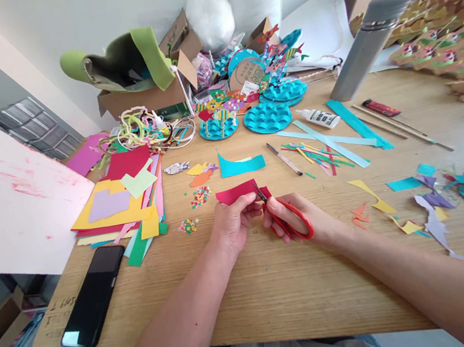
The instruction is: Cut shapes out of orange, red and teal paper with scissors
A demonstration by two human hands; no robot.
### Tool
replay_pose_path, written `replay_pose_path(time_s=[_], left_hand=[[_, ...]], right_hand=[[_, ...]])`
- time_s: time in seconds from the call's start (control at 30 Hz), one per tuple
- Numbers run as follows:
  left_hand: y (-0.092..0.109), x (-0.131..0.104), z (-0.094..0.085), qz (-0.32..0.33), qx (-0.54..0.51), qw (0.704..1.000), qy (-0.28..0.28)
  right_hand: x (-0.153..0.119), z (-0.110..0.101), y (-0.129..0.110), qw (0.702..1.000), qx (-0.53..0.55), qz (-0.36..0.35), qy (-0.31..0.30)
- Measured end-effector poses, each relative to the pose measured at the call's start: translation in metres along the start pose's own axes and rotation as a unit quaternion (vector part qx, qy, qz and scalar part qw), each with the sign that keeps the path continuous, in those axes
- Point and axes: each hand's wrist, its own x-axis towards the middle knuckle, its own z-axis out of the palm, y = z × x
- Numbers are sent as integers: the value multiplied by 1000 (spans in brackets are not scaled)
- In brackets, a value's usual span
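A small strip of red paper (235,192) is pinched between the thumb and fingers of my left hand (235,221), near the middle of the table. My right hand (296,216) grips red-handled scissors (307,226), whose blades lie across the right part of the red paper. Just beyond my hands is a cut piece of blue paper (242,165). Small piles of coloured paper bits (200,197) and orange and yellow cut shapes (200,178) sit to the left of it.
A black phone (94,296) and stacked coloured paper (103,205) are at the left. Beyond are a pen (284,159), thin paper strips (316,153), a glue bottle (320,118) and blue trays (267,117). A grey flask (365,51) and paper scraps (435,221) are at the right.
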Motion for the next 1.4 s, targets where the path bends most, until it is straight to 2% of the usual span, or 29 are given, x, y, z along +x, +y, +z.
replay_pose_path(time_s=[0.37,0.8,1.4], left_hand=[[2,-1,0,-3,2,1000,-8],[1,2,-5,1,10,1000,-12],[0,3,-6,6,32,999,-6]], right_hand=[[1,-3,4,1000,-14,-23,-4],[4,-4,7,999,-16,-9,-35],[4,-6,4,999,-42,7,-33]])
